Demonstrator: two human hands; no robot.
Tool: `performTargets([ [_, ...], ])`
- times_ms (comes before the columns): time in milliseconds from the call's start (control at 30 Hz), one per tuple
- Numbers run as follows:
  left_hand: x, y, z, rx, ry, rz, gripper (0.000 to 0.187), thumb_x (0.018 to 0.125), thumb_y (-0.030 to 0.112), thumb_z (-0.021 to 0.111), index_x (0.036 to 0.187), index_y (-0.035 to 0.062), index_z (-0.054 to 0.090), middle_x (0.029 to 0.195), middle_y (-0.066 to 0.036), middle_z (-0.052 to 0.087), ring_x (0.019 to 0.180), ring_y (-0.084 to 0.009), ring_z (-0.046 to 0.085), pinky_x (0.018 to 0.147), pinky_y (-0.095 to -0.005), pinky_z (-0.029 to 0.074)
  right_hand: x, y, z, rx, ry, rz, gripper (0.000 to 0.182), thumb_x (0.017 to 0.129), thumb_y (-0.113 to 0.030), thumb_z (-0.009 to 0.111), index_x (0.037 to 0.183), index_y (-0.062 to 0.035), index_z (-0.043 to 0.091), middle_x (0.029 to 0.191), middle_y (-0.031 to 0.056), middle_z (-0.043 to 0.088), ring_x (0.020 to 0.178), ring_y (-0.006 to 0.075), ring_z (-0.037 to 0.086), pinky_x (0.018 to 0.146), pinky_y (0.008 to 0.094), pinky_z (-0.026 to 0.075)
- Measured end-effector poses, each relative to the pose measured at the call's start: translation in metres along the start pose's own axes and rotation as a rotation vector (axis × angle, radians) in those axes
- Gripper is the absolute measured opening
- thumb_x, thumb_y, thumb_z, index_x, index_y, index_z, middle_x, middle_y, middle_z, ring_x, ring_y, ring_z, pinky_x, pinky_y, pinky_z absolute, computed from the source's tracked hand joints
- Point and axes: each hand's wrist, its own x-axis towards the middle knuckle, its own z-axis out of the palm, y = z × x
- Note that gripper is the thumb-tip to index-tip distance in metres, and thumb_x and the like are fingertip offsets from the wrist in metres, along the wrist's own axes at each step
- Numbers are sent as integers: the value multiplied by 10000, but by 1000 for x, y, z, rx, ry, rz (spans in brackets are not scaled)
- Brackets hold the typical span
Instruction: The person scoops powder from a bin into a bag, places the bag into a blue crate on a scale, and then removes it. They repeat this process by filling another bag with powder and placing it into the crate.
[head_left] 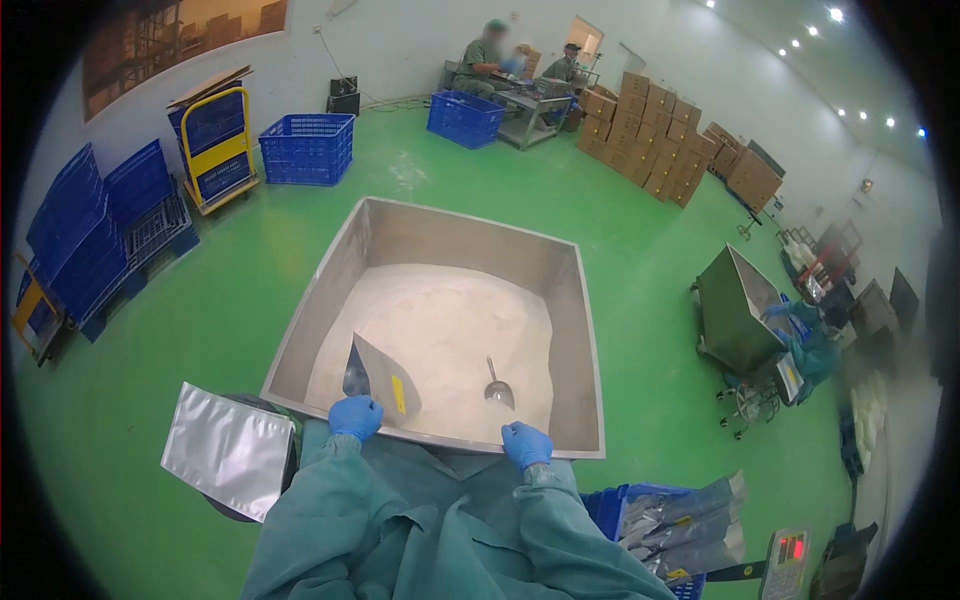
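Observation:
A large stainless-steel tub (588, 340) stands right in front of me, holding white powder (460, 310). My left hand (355, 417), in a blue glove, is closed at the lower edge of a silver foil bag (385, 378) with a yellow label. The bag leans up from the powder at the tub's near left. My right hand (527, 444), also gloved in blue, is curled closed over the near rim; anything inside its fingers is hidden. A metal scoop (498, 390) lies in the powder just beyond it, apart from the hand.
Flat foil bags (228, 448) lie on a stool at my left. At my right are a blue crate (605, 512) with several foil bags (685, 520) and a scale (785, 560) with red digits. Another person (815, 350) works at a second tub (735, 310). Cartons (645, 135) are stacked behind.

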Motion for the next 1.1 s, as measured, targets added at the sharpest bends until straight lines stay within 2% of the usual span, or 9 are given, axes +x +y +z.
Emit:
performTargets([
  [533, -1, -1, 3, 4, 34, 23, 348, 793, 352, 468, 803, 94, 702, 810, -142, 679, 719, -338, 655, 651, -453, 502, -2, -1, 0, 9, 23, -8, 449, 867, -452, 382, 1014, -157, 687, 1006, 126, 673, 941, 326, 635, 820, 424, 486],
  [600, 2, -2, 5, 20, -10, -20, 332, 776, 381, 495, 821, 138, 717, 827, -121, 686, 759, -324, 656, 690, -438, 501, -2, -3, -2, 14, 20, -6, 449, 866, -453, 382, 1016, -158, 687, 1009, 124, 673, 942, 326, 635, 823, 424, 486],
  [833, -3, 1, -1, 0, -16, -22, 352, 780, 372, 492, 829, 98, 709, 851, -133, 683, 777, -342, 653, 704, -444, 503, 1, -1, 1, 9, -6, 6, 464, 863, -461, 378, 1032, -155, 683, 1057, 121, 661, 985, 329, 623, 854, 418, 479],
  [933, 1, -1, 5, -29, 92, -9, 358, 783, 370, 480, 797, 96, 709, 802, -148, 677, 731, -346, 653, 669, -451, 505, 3, -3, -2, 3, -11, 16, 477, 865, -470, 372, 1040, -150, 680, 1066, 123, 658, 997, 330, 620, 861, 416, 477],
  [1000, 1, 0, 3, 9, 7, -25, 366, 786, 376, 476, 816, 100, 715, 803, -146, 679, 746, -343, 658, 676, -448, 507, -2, -2, -1, 14, 5, 7, 485, 867, -475, 367, 1045, -147, 677, 1068, 124, 657, 1001, 329, 618, 863, 416, 477],
  [1100, -5, 3, -2, 3, 30, -2, 376, 787, 380, 472, 834, 99, 717, 818, -143, 682, 763, -337, 662, 686, -446, 509, -3, 2, 4, 9, 59, -44, 507, 875, -486, 351, 1013, -135, 690, 1043, 123, 665, 972, 334, 628, 853, 419, 480],
])
